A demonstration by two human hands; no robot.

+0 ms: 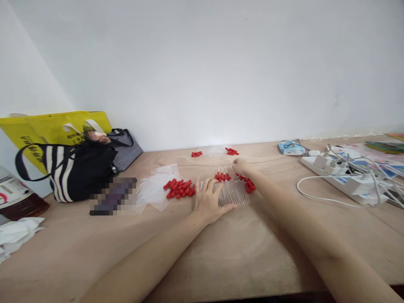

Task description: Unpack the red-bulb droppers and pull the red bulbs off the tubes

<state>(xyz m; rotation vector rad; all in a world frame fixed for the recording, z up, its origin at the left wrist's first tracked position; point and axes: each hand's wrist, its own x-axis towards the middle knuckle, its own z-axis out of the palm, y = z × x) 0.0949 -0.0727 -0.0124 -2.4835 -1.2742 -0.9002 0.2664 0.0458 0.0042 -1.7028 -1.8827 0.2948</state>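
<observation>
My left hand [206, 200] lies with fingers spread at the left end of a row of thin clear tubes [235, 192], its thumb along their near ends. Beside its fingertips is a pile of red rubber bulbs [179, 188]. Farther out, my right hand [241, 166] is closed with its fingers pinched; whatever they hold is too small to make out. Just below it lie several red-bulbed droppers [222, 176], their clear tubes pointing away. More red bulbs [249, 185] sit at the right end of the tube row, partly behind my right wrist.
Clear zip bags [160, 181] lie left of the bulb pile. Near the wall are more red-bulbed droppers [232, 151]. At the right stand a white power strip [344, 179] with cables and a blue mask [291, 147]. A black bag [78, 172] and a bottle [19, 198] are left.
</observation>
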